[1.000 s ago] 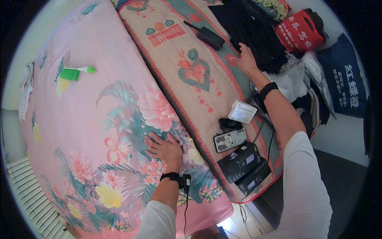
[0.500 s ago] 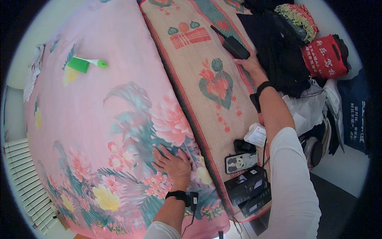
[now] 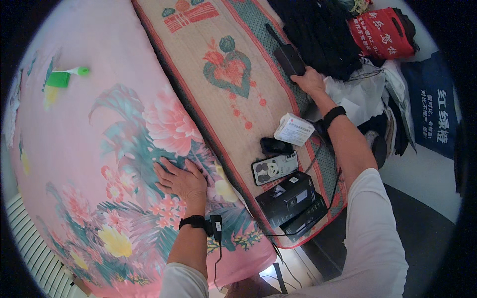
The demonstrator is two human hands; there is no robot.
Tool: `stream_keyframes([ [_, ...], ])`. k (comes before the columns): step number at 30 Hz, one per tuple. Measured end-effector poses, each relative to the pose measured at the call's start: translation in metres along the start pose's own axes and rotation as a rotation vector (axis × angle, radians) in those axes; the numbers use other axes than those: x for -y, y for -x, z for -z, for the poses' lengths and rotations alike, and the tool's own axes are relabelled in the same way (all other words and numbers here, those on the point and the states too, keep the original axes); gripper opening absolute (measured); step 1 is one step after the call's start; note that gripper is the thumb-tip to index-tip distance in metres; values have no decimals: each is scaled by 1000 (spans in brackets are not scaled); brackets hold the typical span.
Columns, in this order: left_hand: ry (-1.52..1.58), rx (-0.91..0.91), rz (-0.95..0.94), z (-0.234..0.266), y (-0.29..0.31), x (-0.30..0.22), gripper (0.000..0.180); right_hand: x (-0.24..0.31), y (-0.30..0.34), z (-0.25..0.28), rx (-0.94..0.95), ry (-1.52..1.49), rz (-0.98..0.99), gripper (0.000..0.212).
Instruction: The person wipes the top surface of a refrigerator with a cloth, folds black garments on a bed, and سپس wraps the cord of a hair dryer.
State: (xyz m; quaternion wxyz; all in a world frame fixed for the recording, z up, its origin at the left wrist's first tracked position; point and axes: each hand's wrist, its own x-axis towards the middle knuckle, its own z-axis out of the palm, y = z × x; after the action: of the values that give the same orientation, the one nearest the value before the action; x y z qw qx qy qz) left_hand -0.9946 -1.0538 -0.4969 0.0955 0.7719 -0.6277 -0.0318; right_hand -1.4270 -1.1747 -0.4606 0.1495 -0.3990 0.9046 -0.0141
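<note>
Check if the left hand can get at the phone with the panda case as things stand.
Probably yes. The left hand lies spread on the pink bedcover, apparently holding nothing. The phone lies uncovered on the patterned mat to its right, with nothing standing between them.

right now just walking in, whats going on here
The person's right hand touches the wide end of a black paddle-shaped object on the patterned mat; how firmly is unclear. The left hand rests spread on the pink floral bedspread, where a green-and-white brush lies apart. A panda-decorated phone lies on the mat.
</note>
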Motion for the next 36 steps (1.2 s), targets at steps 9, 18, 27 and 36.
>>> stream_keyframes([
  [9,-89,-35,21,-7,3,6,71,-63,74,55,-266,-273,245,37],
  [18,-98,-24,53,-12,6,3,70,-106,92,22,-243,-175,288,17],
  [27,-68,-32,47,-14,5,7,70,-108,104,-3,-120,66,555,20],
  [36,-78,-30,19,-12,7,5,70,-115,131,23,-53,213,407,25],
])
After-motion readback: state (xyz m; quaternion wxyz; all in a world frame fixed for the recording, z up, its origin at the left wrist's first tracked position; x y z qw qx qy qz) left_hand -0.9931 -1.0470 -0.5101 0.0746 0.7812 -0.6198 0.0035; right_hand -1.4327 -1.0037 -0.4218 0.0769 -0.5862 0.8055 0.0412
